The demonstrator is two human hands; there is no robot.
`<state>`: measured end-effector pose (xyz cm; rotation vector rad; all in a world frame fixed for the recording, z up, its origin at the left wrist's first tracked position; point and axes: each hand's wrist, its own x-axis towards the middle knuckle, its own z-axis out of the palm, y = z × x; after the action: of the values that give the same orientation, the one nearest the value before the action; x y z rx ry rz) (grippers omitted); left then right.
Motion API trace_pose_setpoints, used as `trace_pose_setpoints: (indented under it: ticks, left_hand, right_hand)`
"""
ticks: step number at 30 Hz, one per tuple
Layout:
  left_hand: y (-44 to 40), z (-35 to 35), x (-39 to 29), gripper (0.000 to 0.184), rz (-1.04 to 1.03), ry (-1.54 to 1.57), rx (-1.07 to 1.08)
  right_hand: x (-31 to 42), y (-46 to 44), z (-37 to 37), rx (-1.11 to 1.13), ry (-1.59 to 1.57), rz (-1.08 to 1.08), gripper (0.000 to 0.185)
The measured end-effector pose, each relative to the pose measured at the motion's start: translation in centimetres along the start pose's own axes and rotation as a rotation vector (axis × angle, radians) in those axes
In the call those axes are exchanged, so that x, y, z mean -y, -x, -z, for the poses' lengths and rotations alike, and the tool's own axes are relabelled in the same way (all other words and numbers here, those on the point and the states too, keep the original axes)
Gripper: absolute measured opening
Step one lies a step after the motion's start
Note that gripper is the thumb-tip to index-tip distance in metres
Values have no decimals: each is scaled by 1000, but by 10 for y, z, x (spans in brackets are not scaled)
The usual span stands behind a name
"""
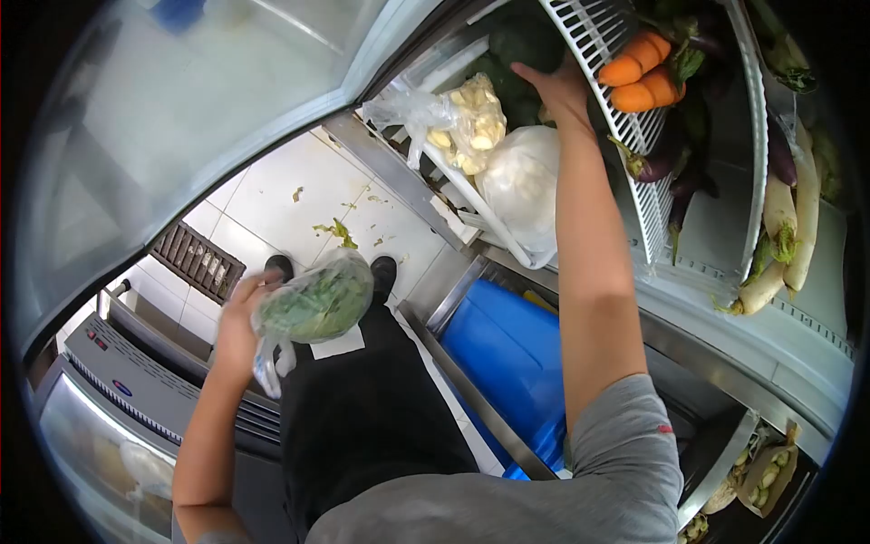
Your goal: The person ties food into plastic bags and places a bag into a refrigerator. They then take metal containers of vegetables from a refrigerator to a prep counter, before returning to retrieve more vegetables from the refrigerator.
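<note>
My left hand point(240, 313) is closed on a clear plastic bag of leafy greens point(322, 297), held up over the floor in front of my legs. The bag's knotted end hangs below my fingers. My right hand point(560, 89) reaches into the open fridge, under the upper wire shelf, with its thumb stretched out. Its other fingers are mostly hidden in shadow. Beside it sits a large dark green round vegetable point(526, 43), whose kind I cannot make out; whether I touch it is unclear. Nearby lie a bag of pale yellow pieces point(475, 122) and a white plastic bag point(521, 186).
The wire shelf point(648, 204) carries carrots point(645, 72) and eggplants point(654, 163); long white radishes point(779, 218) lie further right. A blue bin point(503, 349) stands below the fridge. The glass door point(227, 109) is swung open at left. Leaf scraps point(337, 233) litter the tiled floor.
</note>
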<state>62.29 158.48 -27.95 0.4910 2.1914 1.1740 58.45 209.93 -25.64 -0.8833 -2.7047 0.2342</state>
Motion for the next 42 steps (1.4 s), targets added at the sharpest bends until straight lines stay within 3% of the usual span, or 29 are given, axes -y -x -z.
trace_pose_setpoints:
  ticks: [1,3,5,7,8,9,10,11,12,13,15,17,19,22,26,30,33,35,39,42]
  left_hand:
    - [-2,5,0,27,0,-10,-113]
    - [-9,40,-24,29,-373,-745,-257]
    - [-11,60,-29,32,-454,-993,-509]
    - [-15,82,-41,30,-400,-1052,-571]
    - [-19,88,-44,30,-373,-1074,-612]
    - [-21,92,-36,31,-373,-1122,-608]
    - [-19,95,-21,32,-375,-1168,-605]
    - [-20,95,-14,34,-381,-1211,-604]
    - [-22,90,-16,36,-436,-1139,-625]
    - [-24,86,-17,37,-430,-1137,-634]
    - [-22,84,-12,39,-402,-1144,-643]
    - [-23,82,-7,40,-394,-1129,-650]
    - [-26,81,-9,41,-441,-1137,-681]
    - [-25,84,-8,41,-442,-1136,-669]
    - [-26,87,-4,43,-433,-1145,-683]
    - [-32,91,1,45,-432,-1171,-716]
    - [-40,92,-9,45,-517,-1164,-734]
    - [-44,97,-8,43,-506,-1191,-746]
    - [-50,105,-10,42,-501,-1199,-740]
    - [-55,106,-15,42,-514,-1161,-748]
  right_hand:
    - [-1,-10,-7,7,38,119,94]
    - [1,-15,-14,49,54,92,96]
    - [5,-11,-8,89,34,-22,95]
    - [13,3,15,128,-15,-204,92]
    - [-3,10,16,7,-33,-71,88]
    - [-3,22,25,-81,-192,-118,81]
    - [-3,31,34,78,-186,-301,81]
    - [-4,41,35,126,-140,-304,81]
    - [-6,51,36,175,-93,-305,83]
    - [-4,62,29,126,1,-126,87]
    - [15,70,28,216,154,-136,96]
    - [15,69,32,213,145,-63,91]
    - [27,75,57,306,73,-96,83]
    - [17,91,50,229,58,-102,75]
    - [-3,94,34,119,-272,-152,68]
    - [16,106,25,-54,58,28,65]
    - [26,142,50,-12,-288,285,59]
    - [40,172,91,19,-299,410,53]
    - [57,160,149,-412,-80,196,38]
    - [18,135,150,-379,104,161,36]
